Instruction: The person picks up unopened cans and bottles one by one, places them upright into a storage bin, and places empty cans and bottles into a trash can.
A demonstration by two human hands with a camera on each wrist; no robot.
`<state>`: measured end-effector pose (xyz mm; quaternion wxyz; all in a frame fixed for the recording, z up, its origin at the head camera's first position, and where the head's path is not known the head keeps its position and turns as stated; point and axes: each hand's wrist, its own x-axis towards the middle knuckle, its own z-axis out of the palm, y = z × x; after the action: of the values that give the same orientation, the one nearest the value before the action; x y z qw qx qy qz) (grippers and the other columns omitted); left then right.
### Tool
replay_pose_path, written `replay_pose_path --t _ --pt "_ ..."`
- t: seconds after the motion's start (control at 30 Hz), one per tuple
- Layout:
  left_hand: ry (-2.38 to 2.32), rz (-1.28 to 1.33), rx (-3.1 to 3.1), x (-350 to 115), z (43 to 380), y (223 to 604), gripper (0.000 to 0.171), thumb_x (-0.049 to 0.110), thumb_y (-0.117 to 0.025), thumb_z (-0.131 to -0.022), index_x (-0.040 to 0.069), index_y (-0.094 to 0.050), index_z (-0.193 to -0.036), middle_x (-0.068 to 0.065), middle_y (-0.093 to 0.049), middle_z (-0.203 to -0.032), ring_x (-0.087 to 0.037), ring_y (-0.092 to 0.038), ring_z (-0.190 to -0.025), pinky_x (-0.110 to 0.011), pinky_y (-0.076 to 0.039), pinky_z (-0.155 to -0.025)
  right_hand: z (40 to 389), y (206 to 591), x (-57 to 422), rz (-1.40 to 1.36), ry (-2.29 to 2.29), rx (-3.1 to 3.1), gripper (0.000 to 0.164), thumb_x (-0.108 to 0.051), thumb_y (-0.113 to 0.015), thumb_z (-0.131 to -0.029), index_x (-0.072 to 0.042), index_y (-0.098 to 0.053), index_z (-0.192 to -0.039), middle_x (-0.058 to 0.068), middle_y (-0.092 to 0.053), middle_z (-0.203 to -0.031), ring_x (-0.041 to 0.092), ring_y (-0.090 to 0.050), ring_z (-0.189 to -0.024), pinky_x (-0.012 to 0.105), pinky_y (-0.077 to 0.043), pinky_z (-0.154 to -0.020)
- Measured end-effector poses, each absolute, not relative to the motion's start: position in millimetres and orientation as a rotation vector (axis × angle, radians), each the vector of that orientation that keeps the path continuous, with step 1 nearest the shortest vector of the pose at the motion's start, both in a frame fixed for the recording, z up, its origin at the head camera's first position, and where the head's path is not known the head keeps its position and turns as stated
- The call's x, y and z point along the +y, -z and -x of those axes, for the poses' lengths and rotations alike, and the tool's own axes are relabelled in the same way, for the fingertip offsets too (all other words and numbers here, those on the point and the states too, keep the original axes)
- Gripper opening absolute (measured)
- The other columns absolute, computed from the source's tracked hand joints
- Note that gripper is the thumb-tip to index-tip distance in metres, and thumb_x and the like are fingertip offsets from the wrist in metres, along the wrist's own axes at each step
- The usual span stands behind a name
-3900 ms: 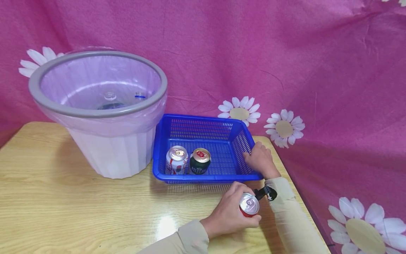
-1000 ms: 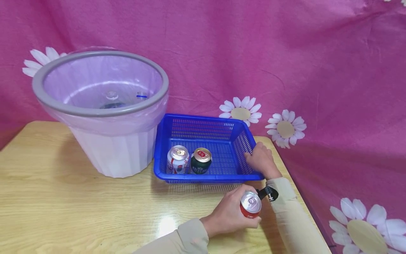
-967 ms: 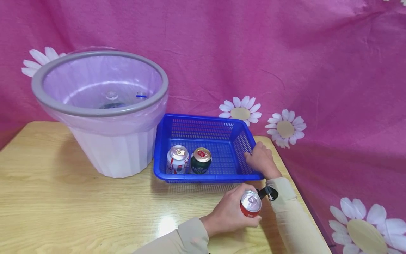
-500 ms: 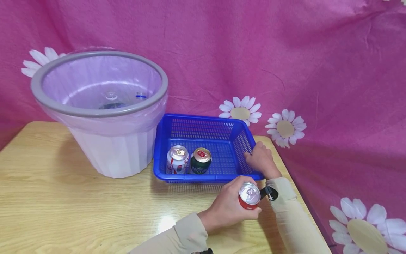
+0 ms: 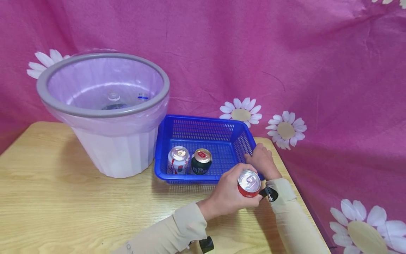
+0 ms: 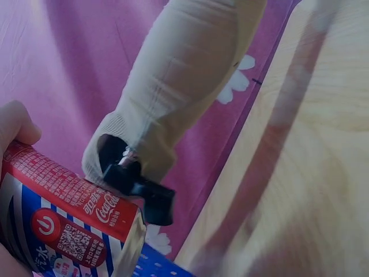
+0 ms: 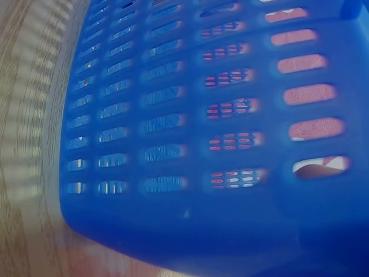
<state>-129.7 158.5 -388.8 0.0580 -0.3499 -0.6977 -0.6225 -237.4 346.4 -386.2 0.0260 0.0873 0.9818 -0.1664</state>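
In the head view my left hand grips a Coca-Cola can upright, with its silver lid up and a red band below it. The can's side shows red with blue and white stripes in the left wrist view. Hand and can overlap the near right corner of a blue plastic basket. My right hand holds that basket's right rim, thumb on the inner side. Two cans stand inside at the left: a white one and a dark green one. Basket slats fill the right wrist view.
Left of the basket stands a white bin with a grey rim and a clear liner; clear plastic bottles lie inside. A pink cloth with daisies hangs behind the wooden table, whose right edge runs beside the right sleeve.
My left hand has carried the Coca-Cola can upward in the head view, toward the basket's near right corner. The right hand stays on the rim, and the two cans in the basket have not moved.
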Motion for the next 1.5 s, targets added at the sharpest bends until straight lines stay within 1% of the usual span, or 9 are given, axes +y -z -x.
replay_pose_path --t 0.2,0.37,0.47,0.63,0.77,0.9,1.1,1.27,1.5 --pt "1.939 1.027 -2.106 156 135 380 0.056 0.015 -0.086 -0.075 0.011 -0.058 -0.124 -0.007 -0.069 -0.115 -0.010 -0.066 -0.102 -0.017 -0.057 -0.091 238 386 346 -0.295 0.499 3.013 0.058 -0.032 -0.054 -0.102 0.014 -0.037 -0.133 0.036 -0.053 -0.126 0.051 -0.050 -0.119 0.066 -0.048 -0.105" --pt "1.903 1.085 -2.092 156 138 373 0.060 0.014 -0.086 -0.075 0.009 -0.056 -0.127 -0.008 -0.067 -0.123 -0.013 -0.066 -0.106 -0.017 -0.057 -0.093 241 387 347 -0.293 0.470 3.029 0.055 -0.031 -0.054 -0.102 0.015 -0.039 -0.129 0.038 -0.055 -0.124 0.054 -0.052 -0.117 0.064 -0.046 -0.104" --pt "1.860 1.112 -2.078 155 140 369 0.061 0.015 -0.086 -0.076 0.008 -0.055 -0.128 -0.009 -0.066 -0.124 -0.016 -0.067 -0.107 -0.016 -0.057 -0.092 243 389 349 -0.287 0.469 3.024 0.049 -0.025 -0.051 -0.101 0.015 -0.040 -0.127 0.039 -0.054 -0.124 0.055 -0.052 -0.117 0.065 -0.045 -0.104" --pt "1.858 1.083 -2.080 154 145 365 0.061 0.016 -0.086 -0.076 0.008 -0.055 -0.127 -0.008 -0.067 -0.119 -0.016 -0.067 -0.104 -0.015 -0.057 -0.089 245 391 352 -0.253 0.486 3.016 0.044 -0.019 -0.049 -0.097 0.015 -0.041 -0.124 0.039 -0.054 -0.122 0.056 -0.052 -0.116 0.065 -0.045 -0.102" --pt "1.865 1.054 -2.083 155 150 361 0.062 0.017 -0.088 -0.075 0.007 -0.056 -0.127 -0.008 -0.068 -0.118 -0.015 -0.068 -0.103 -0.016 -0.058 -0.088 245 389 354 -0.243 0.498 3.019 0.044 -0.020 -0.048 -0.098 0.014 -0.041 -0.124 0.038 -0.054 -0.121 0.056 -0.051 -0.116 0.064 -0.045 -0.101" --pt "1.823 1.027 -2.089 155 156 359 0.063 0.017 -0.088 -0.074 0.007 -0.057 -0.127 -0.008 -0.069 -0.118 -0.018 -0.069 -0.103 -0.017 -0.057 -0.089 244 388 354 -0.232 0.512 3.024 0.048 -0.026 -0.050 -0.099 0.014 -0.042 -0.125 0.037 -0.054 -0.121 0.054 -0.051 -0.115 0.063 -0.044 -0.100" --pt "1.760 1.022 -2.092 154 161 357 0.063 0.016 -0.089 -0.073 0.005 -0.057 -0.127 -0.009 -0.070 -0.116 -0.021 -0.069 -0.103 -0.017 -0.057 -0.089 242 388 353 -0.195 0.517 3.038 0.048 -0.027 -0.049 -0.099 0.013 -0.044 -0.124 0.037 -0.054 -0.120 0.053 -0.051 -0.113 0.062 -0.044 -0.098" --pt "1.756 1.024 -2.095 153 164 355 0.063 0.016 -0.087 -0.075 0.007 -0.056 -0.129 -0.008 -0.069 -0.118 -0.021 -0.069 -0.104 -0.017 -0.057 -0.089 239 385 350 -0.192 0.514 3.041 0.049 -0.028 -0.048 -0.100 0.014 -0.043 -0.125 0.035 -0.054 -0.119 0.051 -0.050 -0.112 0.062 -0.044 -0.099" --pt "1.739 0.983 -2.103 152 169 355 0.062 0.016 -0.088 -0.075 0.008 -0.056 -0.128 -0.008 -0.068 -0.117 -0.021 -0.069 -0.104 -0.017 -0.058 -0.088 239 386 350 -0.199 0.516 3.057 0.050 -0.029 -0.047 -0.100 0.014 -0.042 -0.124 0.038 -0.055 -0.121 0.055 -0.051 -0.114 0.063 -0.044 -0.099"
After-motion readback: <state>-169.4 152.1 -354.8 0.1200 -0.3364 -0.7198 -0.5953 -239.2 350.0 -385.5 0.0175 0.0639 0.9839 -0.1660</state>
